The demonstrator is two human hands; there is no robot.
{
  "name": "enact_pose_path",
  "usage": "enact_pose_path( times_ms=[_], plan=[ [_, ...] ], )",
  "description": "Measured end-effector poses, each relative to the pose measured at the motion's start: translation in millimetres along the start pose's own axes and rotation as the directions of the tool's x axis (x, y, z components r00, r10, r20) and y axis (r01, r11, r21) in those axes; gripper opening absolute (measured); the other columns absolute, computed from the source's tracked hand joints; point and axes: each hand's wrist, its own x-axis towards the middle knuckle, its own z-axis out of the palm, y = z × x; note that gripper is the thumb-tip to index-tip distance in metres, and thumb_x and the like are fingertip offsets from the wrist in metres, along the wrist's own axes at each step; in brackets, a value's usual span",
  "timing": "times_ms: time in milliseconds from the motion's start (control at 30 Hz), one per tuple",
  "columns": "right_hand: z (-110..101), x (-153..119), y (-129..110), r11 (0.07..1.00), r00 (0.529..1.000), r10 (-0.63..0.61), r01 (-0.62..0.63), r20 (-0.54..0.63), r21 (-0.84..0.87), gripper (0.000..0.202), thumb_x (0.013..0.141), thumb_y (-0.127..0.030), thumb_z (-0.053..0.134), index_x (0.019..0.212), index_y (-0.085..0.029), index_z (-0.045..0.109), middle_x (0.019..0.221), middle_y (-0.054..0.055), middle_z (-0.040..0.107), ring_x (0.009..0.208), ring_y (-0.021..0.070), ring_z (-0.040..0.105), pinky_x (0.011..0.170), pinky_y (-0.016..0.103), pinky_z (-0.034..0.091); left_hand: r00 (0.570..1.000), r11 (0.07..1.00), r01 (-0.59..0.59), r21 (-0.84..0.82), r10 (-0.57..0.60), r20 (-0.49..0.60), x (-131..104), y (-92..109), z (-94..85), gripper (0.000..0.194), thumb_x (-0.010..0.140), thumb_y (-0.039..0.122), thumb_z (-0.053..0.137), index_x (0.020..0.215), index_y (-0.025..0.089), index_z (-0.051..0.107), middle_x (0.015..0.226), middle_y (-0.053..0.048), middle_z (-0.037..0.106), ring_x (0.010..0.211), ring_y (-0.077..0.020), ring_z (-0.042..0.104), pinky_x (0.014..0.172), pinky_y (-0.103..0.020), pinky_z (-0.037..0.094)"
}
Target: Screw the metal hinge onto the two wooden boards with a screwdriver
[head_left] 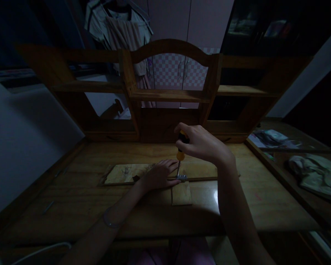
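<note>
Pinkish trousers [182, 252] cover my legs at the bottom edge, just below the front of the table [85, 217]. To their left, a white cable [46, 248] curves in at the corner.

My right hand [197, 141] is curled around the black and yellow handle of a screwdriver [180, 155], fingers bent over its top and thumb along the near side. The screwdriver leans slightly, its shaft running down to a small metal bracket [183, 177]; how exactly the tip sits there is too small to tell. The bracket lies where the near edge of a long board [201, 170] meets a short board [181, 195], which reaches from there towards me.

My left hand [161, 175] lies fairly open on the long board, fingers stretched out beside the shaft, thumb apart from them and pointing at the bracket. I cannot tell whether the thumb touches the metal. A bracelet [110, 220] circles that forearm.

Left of my hand, the long board's surface is pale and rough, with dark marks. A thin metal piece [48, 207] lies on the table farther left. Behind the boards stands a wooden shelf [169, 95] with an arched top, and clothes [127, 33] hang beyond it.
</note>
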Motion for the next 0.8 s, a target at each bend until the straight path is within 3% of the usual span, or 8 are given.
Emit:
enact_pose_path(
  times_ms=[533,800],
  plan=[
    [0.5,-1.4,-0.6,0.999,1.0,0.03,-0.03,-0.004,-0.035,0.026,0.091,-0.037,0.051,0.109,-0.02,0.059,0.084,0.004,0.068,0.075,0.0175,0.061,0.075,0.03,0.041,1.0,1.0,-0.005,0.004,0.005,-0.004,0.0,0.2,-1.0,0.065,0.089,0.059,0.06,0.141,0.021,0.049,0.139,-0.011,0.056,0.125,-0.0282,0.055,0.105,-0.041,0.047],
    [1.1,0.3,-0.1,1.0,1.0,-0.004,0.003,-0.013,-0.029,0.027,0.09,-0.033,0.051,0.111,-0.018,0.06,0.101,0.009,0.07,0.093,0.0213,0.064,0.083,0.031,0.042,1.0,1.0,-0.005,-0.003,0.005,-0.001,-0.2,1.2,-2.8,0.064,0.089,0.058,0.06,0.141,0.022,0.05,0.138,-0.011,0.056,0.125,-0.0282,0.055,0.105,-0.041,0.047]
  ],
)
